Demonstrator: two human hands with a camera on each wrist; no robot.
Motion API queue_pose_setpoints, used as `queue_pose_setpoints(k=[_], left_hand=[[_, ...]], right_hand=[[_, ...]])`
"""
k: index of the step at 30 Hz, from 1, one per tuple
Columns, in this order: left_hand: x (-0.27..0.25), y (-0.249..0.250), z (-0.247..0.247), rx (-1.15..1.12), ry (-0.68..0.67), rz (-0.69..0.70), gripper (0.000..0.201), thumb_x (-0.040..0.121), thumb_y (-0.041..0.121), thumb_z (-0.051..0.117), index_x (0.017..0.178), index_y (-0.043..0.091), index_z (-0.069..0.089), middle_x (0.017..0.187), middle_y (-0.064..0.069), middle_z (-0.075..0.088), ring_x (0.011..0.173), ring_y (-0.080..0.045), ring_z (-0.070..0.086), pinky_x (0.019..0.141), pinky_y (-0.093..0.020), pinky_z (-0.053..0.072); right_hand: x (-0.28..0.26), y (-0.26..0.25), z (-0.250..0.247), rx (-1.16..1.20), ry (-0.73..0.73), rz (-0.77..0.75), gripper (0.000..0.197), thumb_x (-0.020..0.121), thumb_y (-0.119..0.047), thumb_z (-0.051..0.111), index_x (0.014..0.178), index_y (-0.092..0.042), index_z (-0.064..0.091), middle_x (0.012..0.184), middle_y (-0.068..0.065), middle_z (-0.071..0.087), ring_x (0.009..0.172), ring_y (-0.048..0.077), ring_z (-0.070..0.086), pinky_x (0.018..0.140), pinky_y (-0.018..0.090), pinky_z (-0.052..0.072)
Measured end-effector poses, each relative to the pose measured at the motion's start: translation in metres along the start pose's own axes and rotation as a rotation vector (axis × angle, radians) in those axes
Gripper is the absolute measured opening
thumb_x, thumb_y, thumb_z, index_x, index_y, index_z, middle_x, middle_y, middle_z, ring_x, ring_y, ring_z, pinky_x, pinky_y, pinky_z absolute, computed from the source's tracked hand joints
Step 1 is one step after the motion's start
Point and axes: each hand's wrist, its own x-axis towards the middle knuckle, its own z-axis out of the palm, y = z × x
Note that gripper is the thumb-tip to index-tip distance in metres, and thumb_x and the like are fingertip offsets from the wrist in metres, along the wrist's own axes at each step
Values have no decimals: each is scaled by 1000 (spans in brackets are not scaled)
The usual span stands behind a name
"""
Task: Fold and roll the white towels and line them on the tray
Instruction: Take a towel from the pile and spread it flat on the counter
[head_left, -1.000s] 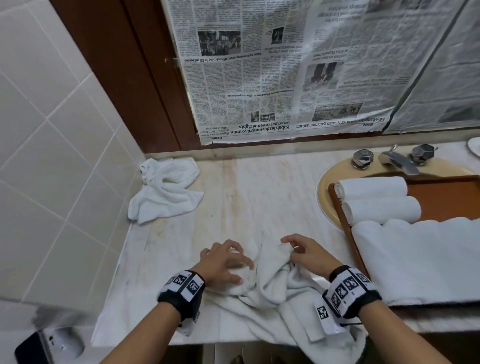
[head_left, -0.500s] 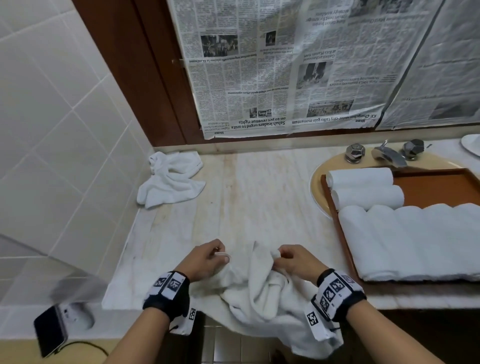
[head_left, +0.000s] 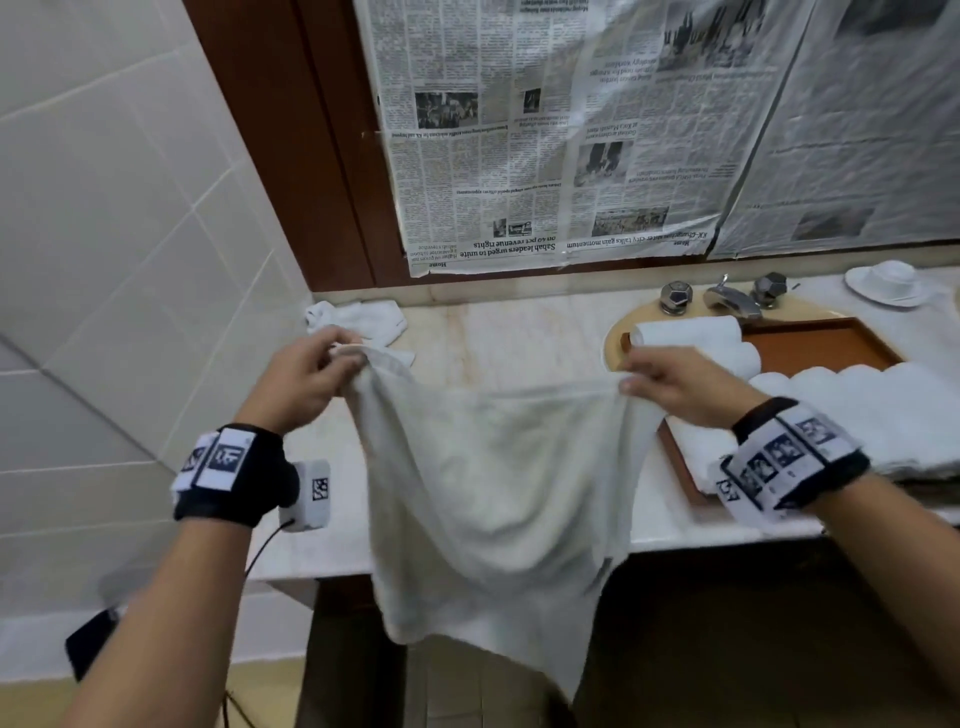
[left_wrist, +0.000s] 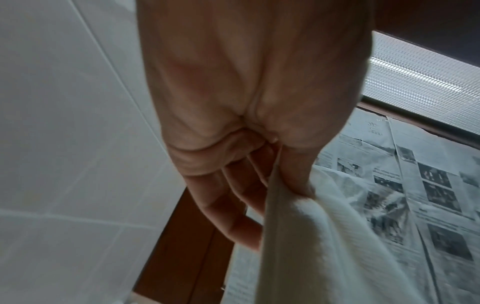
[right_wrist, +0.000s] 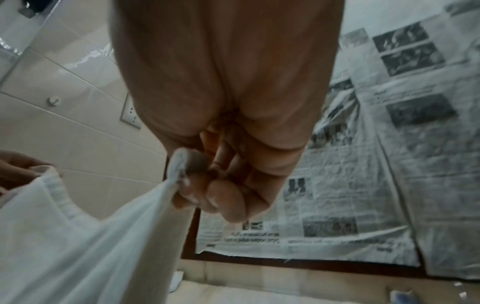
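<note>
A white towel (head_left: 488, 499) hangs spread in the air above the counter's front edge, its lower part drooping past the counter toward the floor. My left hand (head_left: 306, 374) pinches its upper left corner (left_wrist: 285, 197) between thumb and fingers. My right hand (head_left: 670, 382) pinches the upper right corner (right_wrist: 179, 164). The brown tray (head_left: 831, 343) sits over the sink at the right, holding two rolled towels (head_left: 685, 332) at its far end and a row of white rolls (head_left: 857, 410) nearer me. Another crumpled white towel (head_left: 363, 319) lies at the back left of the counter.
The marble counter (head_left: 519, 338) runs from the tiled left wall (head_left: 130, 234) to the sink. A tap and two knobs (head_left: 727, 299) stand behind the tray, a white cup and saucer (head_left: 888, 283) at the far right. Newspaper (head_left: 571, 130) covers the mirror.
Both hands lifted the crumpled towel off the counter and moved apart, stretching its top edge so it hangs open. The view tilted up and back.
</note>
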Motion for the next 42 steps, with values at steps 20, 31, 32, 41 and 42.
queue_pose_setpoints(k=[20,31,32,41,42], left_hand=[[-11,14,-75,82,191,-18,10,93,28,68,84,25,71,78,-11,64,72,-18,63,59,-33,59],[8,13,-88,136,253,2,16,95,31,64,90,18,71,79,-12,71,75,-27,69,58,-35,58],[9,11,-88,138,254,-6,16,95,30,64,91,17,72,80,-13,70,76,-29,69,58,-35,59],[26,-10,-78,104,303,-83,18,96,27,63,92,12,71,80,-18,68,71,-26,63,47,-18,51],[28,-13,-79,122,315,-82,19,96,30,63,91,13,71,78,-16,68,69,-25,64,52,-23,54]], right_hand=[[-13,-23,-89,36,375,230,14,101,-23,52,90,-16,56,58,17,61,41,25,59,47,33,48],[-12,-16,-112,181,267,171,12,96,-12,62,96,1,63,73,22,69,65,32,66,65,36,57],[-12,-14,-113,212,250,179,12,95,-9,61,98,3,63,76,23,70,66,29,67,65,34,59],[10,-16,-101,212,436,288,10,95,-9,62,91,0,64,68,18,68,53,21,63,52,30,58],[14,-16,-101,206,445,293,11,95,-9,63,90,0,64,68,18,67,51,21,62,52,31,57]])
